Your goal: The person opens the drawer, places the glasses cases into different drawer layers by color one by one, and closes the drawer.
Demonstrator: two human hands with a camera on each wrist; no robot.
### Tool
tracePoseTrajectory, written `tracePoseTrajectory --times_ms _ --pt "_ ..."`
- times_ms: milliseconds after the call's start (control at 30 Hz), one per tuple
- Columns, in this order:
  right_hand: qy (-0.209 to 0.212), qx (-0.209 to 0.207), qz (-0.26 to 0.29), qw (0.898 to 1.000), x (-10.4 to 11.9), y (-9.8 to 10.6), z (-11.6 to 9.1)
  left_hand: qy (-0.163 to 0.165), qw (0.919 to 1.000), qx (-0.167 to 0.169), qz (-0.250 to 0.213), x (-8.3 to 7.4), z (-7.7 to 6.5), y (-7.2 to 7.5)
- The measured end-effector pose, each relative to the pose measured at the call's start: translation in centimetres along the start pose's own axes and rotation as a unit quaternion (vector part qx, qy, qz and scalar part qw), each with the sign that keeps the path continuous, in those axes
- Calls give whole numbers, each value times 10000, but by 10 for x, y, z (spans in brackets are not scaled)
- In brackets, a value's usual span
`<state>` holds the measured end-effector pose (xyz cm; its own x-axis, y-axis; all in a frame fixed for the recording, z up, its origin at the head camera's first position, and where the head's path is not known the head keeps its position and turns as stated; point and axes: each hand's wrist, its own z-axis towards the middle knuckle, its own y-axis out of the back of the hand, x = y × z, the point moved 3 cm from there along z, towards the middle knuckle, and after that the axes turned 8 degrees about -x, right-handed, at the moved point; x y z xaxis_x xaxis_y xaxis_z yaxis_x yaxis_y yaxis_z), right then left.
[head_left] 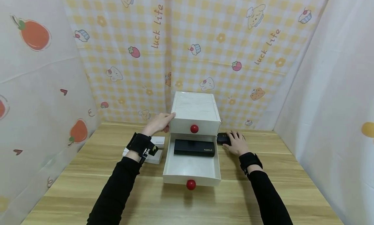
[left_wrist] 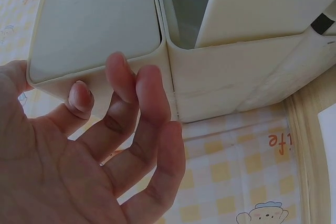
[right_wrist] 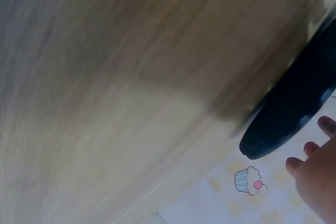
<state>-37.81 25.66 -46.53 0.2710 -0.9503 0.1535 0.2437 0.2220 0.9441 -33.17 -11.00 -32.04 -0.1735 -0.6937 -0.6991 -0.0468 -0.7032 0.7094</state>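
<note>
In the head view a white two-drawer cabinet [head_left: 194,108] stands on the table with its lower drawer [head_left: 190,168] pulled out. A long black box [head_left: 193,147] with small lettering lies at the back of that drawer. My left hand [head_left: 159,123] touches the cabinet's upper left edge; in the left wrist view the fingers [left_wrist: 152,93] are loosely bent beside its wall. To the right of the cabinet, my right hand [head_left: 237,143] is spread over a black rounded case [head_left: 223,138]. The right wrist view shows the case [right_wrist: 294,98] with fingertips close behind it; contact is unclear.
White boxes [head_left: 157,141] lie left of the cabinet, partly hidden by my left wrist. Red round knobs [head_left: 191,185] stick out from both drawer fronts. A checked cloth [head_left: 193,56] hangs behind the wooden table [head_left: 87,186], with pale curtains at both sides.
</note>
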Motion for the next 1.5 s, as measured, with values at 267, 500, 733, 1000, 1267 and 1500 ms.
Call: tracePoseTrajectory --times_ms 267,500,733,1000,1267,1500 --pt "-100 205 -88 9997 -4 -4 -1 -31 10000 20 -18 -1 0 -1" --pt "-341 113 218 9991 -4 -4 0 -38 10000 -16 33 -1 1 0" --pt "-320 134 -26 9994 -2 -8 -4 -2 10000 -32 39 -1 2 -2" --pt "-241 394 204 9987 -2 -5 -9 -31 10000 -23 4 -1 2 -2" --pt "-118 369 668 9970 -4 8 -17 -38 10000 -67 63 0 1 -1" --pt "92 164 726 9972 -4 27 -26 -46 10000 -58 -12 -1 0 -1"
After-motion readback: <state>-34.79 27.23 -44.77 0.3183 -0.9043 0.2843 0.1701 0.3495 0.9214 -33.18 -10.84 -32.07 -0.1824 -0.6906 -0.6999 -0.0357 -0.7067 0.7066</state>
